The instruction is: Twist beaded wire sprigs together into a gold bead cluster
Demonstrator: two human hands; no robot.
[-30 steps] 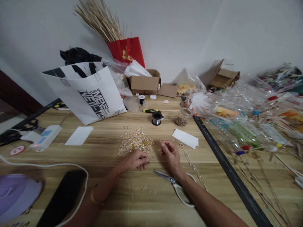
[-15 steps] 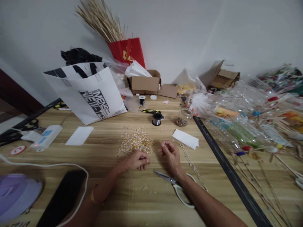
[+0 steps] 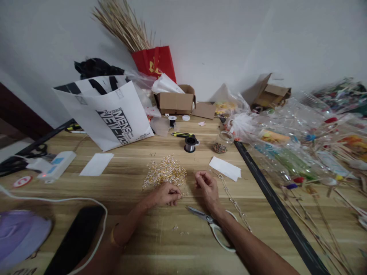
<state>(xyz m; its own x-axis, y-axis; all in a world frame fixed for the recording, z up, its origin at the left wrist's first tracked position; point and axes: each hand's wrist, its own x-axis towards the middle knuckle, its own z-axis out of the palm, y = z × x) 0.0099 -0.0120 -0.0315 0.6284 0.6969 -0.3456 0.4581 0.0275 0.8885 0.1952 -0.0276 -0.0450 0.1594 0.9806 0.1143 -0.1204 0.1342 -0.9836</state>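
A heap of tiny gold and clear beads (image 3: 166, 170) lies on the wooden table, just beyond my left hand (image 3: 168, 194). The thumb and fingers of that hand are pinched together. A small shiny speck shows at the tips, too small to name. My right hand (image 3: 207, 187) is closed in a pinch to the right of the heap, and whatever it holds is hidden. Along its right side runs a beaded chain (image 3: 233, 201) with a ring at the far end. Scissors (image 3: 210, 220) with white handles lie partly under my right forearm, blades apart.
Beyond the heap stand a wire spool (image 3: 190, 144), a yellow cutter knife (image 3: 182, 135) and a glass jar of beads (image 3: 220, 147). White papers (image 3: 225, 168) lie to the right. A phone (image 3: 76, 238) and a white cable (image 3: 106, 217) are at left; plastic bottles (image 3: 275, 160) crowd the right side.
Both hands stay in nearly the same place. A small shiny speck now shows more clearly at my left fingertips.
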